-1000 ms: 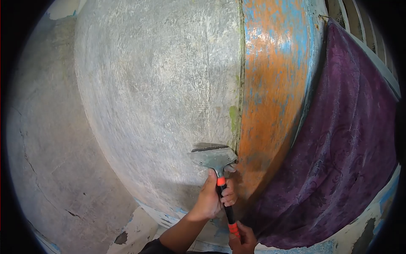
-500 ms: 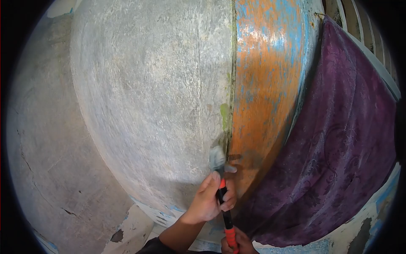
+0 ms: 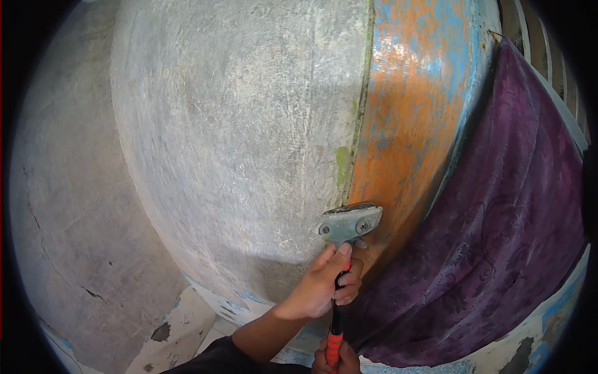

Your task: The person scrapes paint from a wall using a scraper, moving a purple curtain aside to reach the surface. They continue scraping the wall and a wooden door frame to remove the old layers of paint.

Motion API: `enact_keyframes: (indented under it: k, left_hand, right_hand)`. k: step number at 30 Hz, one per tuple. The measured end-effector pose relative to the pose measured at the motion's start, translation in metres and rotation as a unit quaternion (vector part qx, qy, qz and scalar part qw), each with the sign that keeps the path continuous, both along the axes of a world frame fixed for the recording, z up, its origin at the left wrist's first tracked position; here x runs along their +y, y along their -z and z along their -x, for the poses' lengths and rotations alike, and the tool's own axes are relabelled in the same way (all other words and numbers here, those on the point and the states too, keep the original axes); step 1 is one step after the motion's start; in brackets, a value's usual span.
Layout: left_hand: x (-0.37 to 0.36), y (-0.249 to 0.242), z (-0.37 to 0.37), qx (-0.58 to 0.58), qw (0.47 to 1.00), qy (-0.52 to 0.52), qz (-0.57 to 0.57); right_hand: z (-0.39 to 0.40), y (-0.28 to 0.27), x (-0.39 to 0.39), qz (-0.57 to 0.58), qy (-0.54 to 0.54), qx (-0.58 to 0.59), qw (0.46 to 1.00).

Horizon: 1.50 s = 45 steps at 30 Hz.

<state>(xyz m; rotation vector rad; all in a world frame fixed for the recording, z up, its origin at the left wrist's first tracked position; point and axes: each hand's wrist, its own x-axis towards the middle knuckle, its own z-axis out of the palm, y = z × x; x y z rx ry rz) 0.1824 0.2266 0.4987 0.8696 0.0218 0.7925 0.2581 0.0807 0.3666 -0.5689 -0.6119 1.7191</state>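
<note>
My left hand (image 3: 325, 283) is wrapped round the upper part of a long-handled scraper's black-and-red handle, close below its head. At the bottom edge my right hand (image 3: 336, 359) grips the red lower end, partly cut off by the frame. The scraper (image 3: 350, 223) has a wide grey head with two screws, its broad face towards me. Its top edge lies at the ridge between a worn grey curved surface (image 3: 249, 137) and an orange strip with blue flecks (image 3: 405, 124). A green patch (image 3: 342, 163) shows just above the head.
Purple patterned cloth (image 3: 486, 249) hangs at the right, beside the orange strip. To the left stands a cracked grey-brown wall (image 3: 68, 187). Pale slats (image 3: 542, 43) show at the upper right. Flaking white and blue paint (image 3: 187, 324) lies along the bottom.
The scraper's head has turned from nearly edge-on to broad face towards me and moved slightly up and right. Both hands keep hold of the handle. The whole view has shifted a little.
</note>
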Motion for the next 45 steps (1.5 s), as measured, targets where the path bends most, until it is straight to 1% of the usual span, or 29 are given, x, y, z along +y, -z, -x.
enact_keyframes:
  k: [2, 5, 9, 11, 14, 17, 20, 23, 26, 29, 32, 35, 38, 41, 45]
  left_hand:
    - [0.001, -0.006, 0.003, 0.001, 1.0, 0.013, -0.007]
    - [0.003, -0.019, 0.002, 0.014, 0.999, 0.018, -0.027]
    - [0.005, -0.008, 0.009, 0.027, 0.999, 0.023, -0.017]
    - [0.004, -0.006, 0.013, 0.035, 0.999, 0.028, -0.009]
    - [0.007, -0.016, 0.013, 0.037, 0.999, 0.026, -0.007]
    - [0.013, -0.012, 0.014, 0.016, 0.999, 0.035, -0.03]
    - [0.006, -0.007, 0.011, 0.053, 0.998, 0.028, -0.001]
    - [0.008, -0.011, 0.01, 0.06, 0.997, 0.038, -0.009]
    - [0.01, -0.016, 0.008, 0.058, 0.998, 0.028, -0.025]
    - [0.01, -0.006, 0.009, 0.062, 0.997, 0.034, -0.014]
    - [0.007, -0.008, 0.011, 0.047, 0.998, 0.033, -0.025]
    - [0.014, -0.014, 0.012, 0.051, 0.996, 0.055, -0.057]
    - [0.014, -0.01, 0.012, 0.043, 0.997, 0.056, -0.042]
    - [0.01, -0.006, 0.014, 0.046, 0.997, 0.048, -0.041]
    - [0.014, -0.011, 0.013, 0.06, 0.995, 0.045, -0.066]
  right_hand:
    - [0.006, 0.012, 0.003, -0.042, -0.009, 0.012, 0.999]
    - [0.011, 0.01, 0.004, -0.044, 0.009, -0.002, 0.999]
    - [0.018, 0.023, 0.004, -0.082, 0.032, -0.008, 0.996]
    - [0.019, 0.02, 0.004, -0.102, 0.048, -0.016, 0.994]
    - [0.022, 0.005, 0.008, -0.094, 0.06, -0.025, 0.993]
    - [0.023, 0.01, 0.008, -0.101, 0.036, -0.002, 0.994]
    - [0.022, 0.017, 0.007, -0.138, 0.013, 0.024, 0.99]
    - [0.022, 0.012, 0.005, -0.127, 0.025, 0.018, 0.991]
    - [0.025, 0.011, 0.007, -0.119, 0.019, 0.039, 0.992]
    - [0.027, 0.009, 0.006, -0.126, 0.036, 0.009, 0.991]
    - [0.03, 0.018, 0.004, -0.119, 0.046, 0.035, 0.991]
    - [0.031, 0.02, 0.012, -0.124, 0.04, 0.054, 0.99]
    - [0.038, 0.021, 0.009, -0.095, 0.086, 0.016, 0.992]
    - [0.04, 0.025, 0.008, -0.121, 0.083, 0.01, 0.989]
    - [0.039, 0.016, 0.011, -0.094, 0.083, -0.003, 0.992]
